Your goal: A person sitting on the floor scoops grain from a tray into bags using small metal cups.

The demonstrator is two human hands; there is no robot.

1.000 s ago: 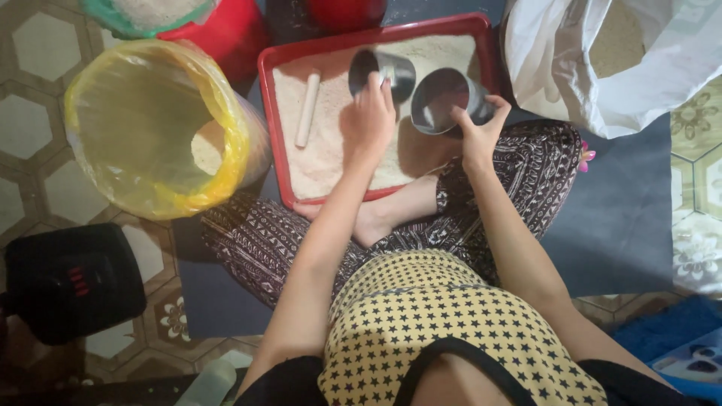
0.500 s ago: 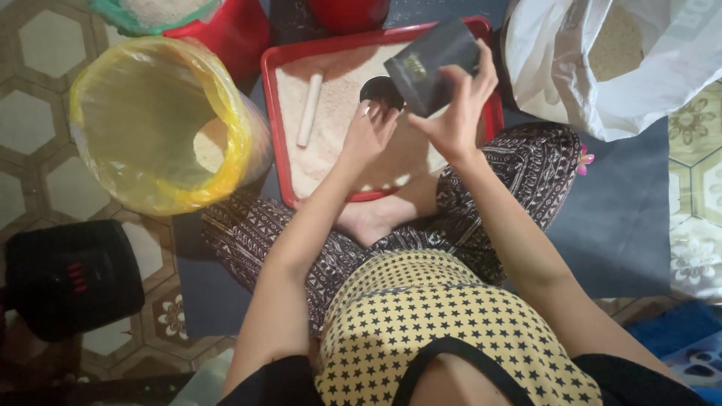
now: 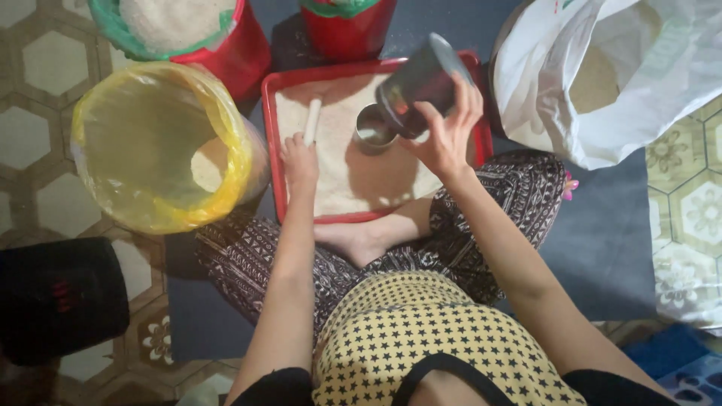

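A: Tipping a dark cup (image 3: 421,83) over a small metal cup (image 3: 374,129) — right hand (image 3: 445,134) has its fingers (image 3: 468,94) wrapped round the dark cup's side, mouth angled down-left twd the metal one. Metal cup stands upright in the white grain on the red tray (image 3: 481,143), tray resting across the person's lap.

B: And the left hand (image 3: 299,162)?

A: Lies on the grain just below a white stick (image 3: 312,122); fingers loosely curled, fingertips near the stick's lower end. Can't tell if they pinch it.

B: How to do this step well?

A: Judgement only: keep the dark cup's lip close above the metal rim, tilt slowly, so grain lands inside, not on the tray. Steadying the metal cup w/ the free hand would likely help.

B: Diff. vs. half a second ago?

A: The dark cup was held higher w/ its base more twd the camera; now it's lower and tilted over the metal cup. Left hand was by the metal cup — it has moved left, next to the stick. Yellow-lined bin (image 3: 162,143), red buckets (image 3: 226,45) and white sack (image 3: 617,83) unchanged.
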